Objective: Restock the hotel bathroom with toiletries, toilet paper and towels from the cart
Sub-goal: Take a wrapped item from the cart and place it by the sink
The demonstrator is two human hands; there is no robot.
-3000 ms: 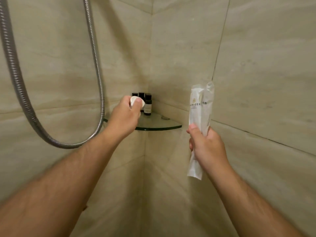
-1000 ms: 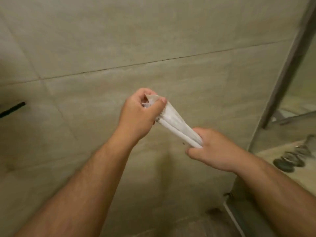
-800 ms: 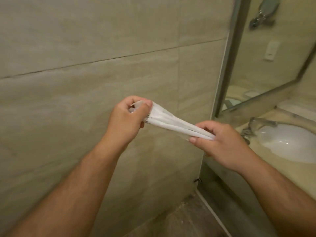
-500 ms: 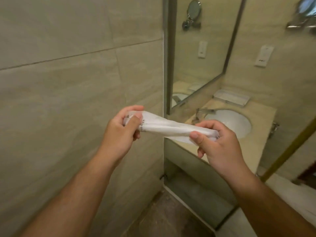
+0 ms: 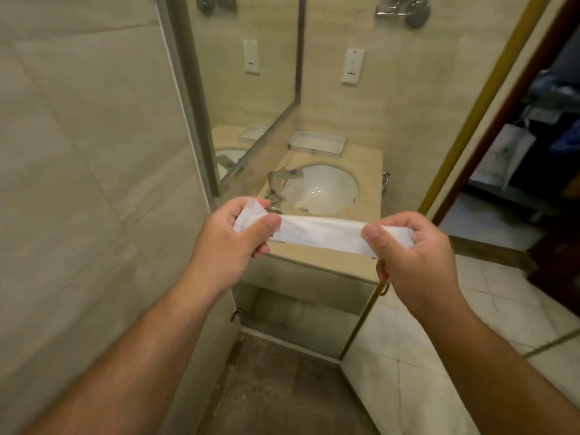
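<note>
white packet [image 5: 323, 232], white basin [image 5: 320, 189], beige marbled counter [image 5: 370, 171], white tray [image 5: 317, 144]

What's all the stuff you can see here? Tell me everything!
long white paper packet: one, maybe two, white, held between both hands
beige stone counter: one, beige, beyond the hands
round white sink basin: one, white, set in the counter
chrome tap: one, silver, left of the basin
white rectangular tray: one, white, back of the counter
framed wall mirror: one, grey frame, left of the counter
white wall plate: one, white, above the tray
left hand: one, grips the packet's left end
right hand: one, grips its right end
</note>
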